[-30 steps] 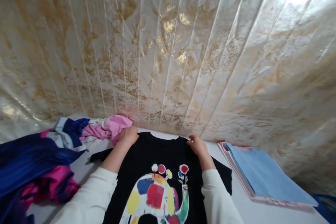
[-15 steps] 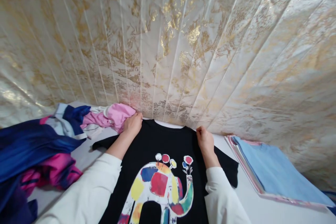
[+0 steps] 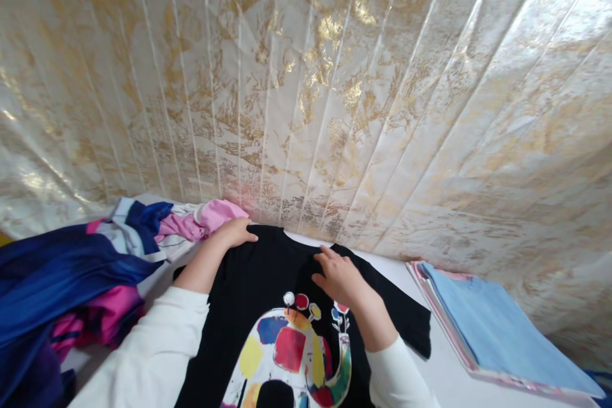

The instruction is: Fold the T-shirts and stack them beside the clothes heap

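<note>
A black T-shirt (image 3: 282,268) with a colourful elephant print lies spread out face up in front of me, its neckline at the far side. At its left shoulder rests my left hand (image 3: 235,233), thumb and fingers apart. My right hand (image 3: 340,273) is over the upper chest just below the neckline, with its fingers loosely spread and nothing held in them. Whether its fingertips touch the cloth I cannot tell. My right wrist and forearm hide part of the shirt's right side.
Crumpled clothes, among them a dark blue garment (image 3: 62,274) and a pink one (image 3: 222,215), are heaped at the left. Folded clothes with a light blue one (image 3: 507,325) on top lie at the right. Behind the white table (image 3: 452,366) hangs a gold-patterned curtain (image 3: 306,89).
My right hand has opened from its closed hold at the shirt's right shoulder and moved left towards the neckline. My left hand has loosened and shifted slightly left and down.
</note>
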Action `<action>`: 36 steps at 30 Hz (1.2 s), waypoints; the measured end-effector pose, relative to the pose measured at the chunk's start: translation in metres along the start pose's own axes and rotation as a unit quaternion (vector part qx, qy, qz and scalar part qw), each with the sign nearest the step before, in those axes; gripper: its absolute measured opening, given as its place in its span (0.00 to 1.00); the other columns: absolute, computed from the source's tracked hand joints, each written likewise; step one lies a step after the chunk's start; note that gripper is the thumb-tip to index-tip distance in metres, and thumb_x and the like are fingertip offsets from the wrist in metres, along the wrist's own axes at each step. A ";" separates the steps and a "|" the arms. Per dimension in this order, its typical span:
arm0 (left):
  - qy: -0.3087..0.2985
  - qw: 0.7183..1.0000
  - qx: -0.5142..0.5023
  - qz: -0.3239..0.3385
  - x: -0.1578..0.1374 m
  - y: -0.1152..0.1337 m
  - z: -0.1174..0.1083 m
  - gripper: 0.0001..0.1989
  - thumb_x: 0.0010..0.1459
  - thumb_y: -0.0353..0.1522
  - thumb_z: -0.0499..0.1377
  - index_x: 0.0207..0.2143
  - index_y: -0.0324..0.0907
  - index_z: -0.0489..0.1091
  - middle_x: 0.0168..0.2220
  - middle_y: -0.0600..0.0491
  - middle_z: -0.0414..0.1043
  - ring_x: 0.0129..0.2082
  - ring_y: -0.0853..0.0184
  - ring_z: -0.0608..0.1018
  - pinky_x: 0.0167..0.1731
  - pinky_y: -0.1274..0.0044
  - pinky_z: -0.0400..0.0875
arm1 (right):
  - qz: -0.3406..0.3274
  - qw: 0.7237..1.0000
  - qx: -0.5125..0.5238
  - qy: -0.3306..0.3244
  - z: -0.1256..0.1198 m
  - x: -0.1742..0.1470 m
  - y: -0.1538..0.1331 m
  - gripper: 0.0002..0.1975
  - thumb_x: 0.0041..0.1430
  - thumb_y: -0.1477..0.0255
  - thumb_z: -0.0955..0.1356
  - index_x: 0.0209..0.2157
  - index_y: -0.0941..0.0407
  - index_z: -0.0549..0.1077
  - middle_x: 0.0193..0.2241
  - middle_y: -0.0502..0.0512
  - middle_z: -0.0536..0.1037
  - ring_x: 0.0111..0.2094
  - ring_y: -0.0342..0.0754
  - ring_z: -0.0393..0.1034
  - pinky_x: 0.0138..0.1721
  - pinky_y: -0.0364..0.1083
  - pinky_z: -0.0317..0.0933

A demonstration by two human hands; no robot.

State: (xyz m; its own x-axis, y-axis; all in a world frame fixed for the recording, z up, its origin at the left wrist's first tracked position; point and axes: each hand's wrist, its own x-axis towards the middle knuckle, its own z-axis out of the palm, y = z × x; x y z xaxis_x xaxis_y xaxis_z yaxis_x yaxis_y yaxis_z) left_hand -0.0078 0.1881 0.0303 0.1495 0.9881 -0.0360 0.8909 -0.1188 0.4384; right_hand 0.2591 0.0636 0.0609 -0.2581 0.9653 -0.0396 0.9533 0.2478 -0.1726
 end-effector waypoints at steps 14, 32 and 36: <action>0.057 0.992 0.110 0.023 -0.022 0.046 0.007 0.14 0.64 0.35 0.58 0.50 0.40 0.67 0.52 0.47 0.67 0.48 0.60 0.73 0.46 0.63 0.71 | -0.172 0.982 0.060 0.041 0.072 0.025 -0.040 0.30 0.66 0.59 0.61 0.64 0.56 0.55 0.67 0.59 0.49 0.67 0.52 0.42 0.64 0.56 0.43; -0.066 0.950 0.088 0.293 -0.091 0.152 0.074 0.22 0.63 0.37 0.57 0.58 0.42 0.64 0.62 0.45 0.59 0.62 0.56 0.62 0.57 0.66 0.59 | 0.206 0.964 -0.051 0.161 0.024 -0.050 0.152 0.11 0.57 0.72 0.64 0.39 0.60 0.76 0.38 0.66 0.76 0.43 0.58 0.72 0.45 0.53 0.62; -0.126 0.917 0.022 0.378 -0.105 0.157 0.101 0.31 0.64 0.45 0.52 0.65 0.42 0.52 0.67 0.46 0.45 0.67 0.59 0.48 0.62 0.63 0.47 | 0.210 0.962 -0.046 0.171 0.038 -0.054 0.174 0.07 0.59 0.73 0.63 0.35 0.56 0.74 0.36 0.58 0.76 0.40 0.52 0.72 0.42 0.47 0.61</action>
State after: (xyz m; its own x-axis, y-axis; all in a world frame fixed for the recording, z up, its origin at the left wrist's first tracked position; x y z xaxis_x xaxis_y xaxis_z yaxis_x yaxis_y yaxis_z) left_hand 0.1598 0.0557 0.0126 0.8214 0.5677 0.0545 0.5064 -0.7701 0.3879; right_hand 0.4325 0.0513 -0.0044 0.2038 0.9487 0.2418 0.9762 -0.1782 -0.1238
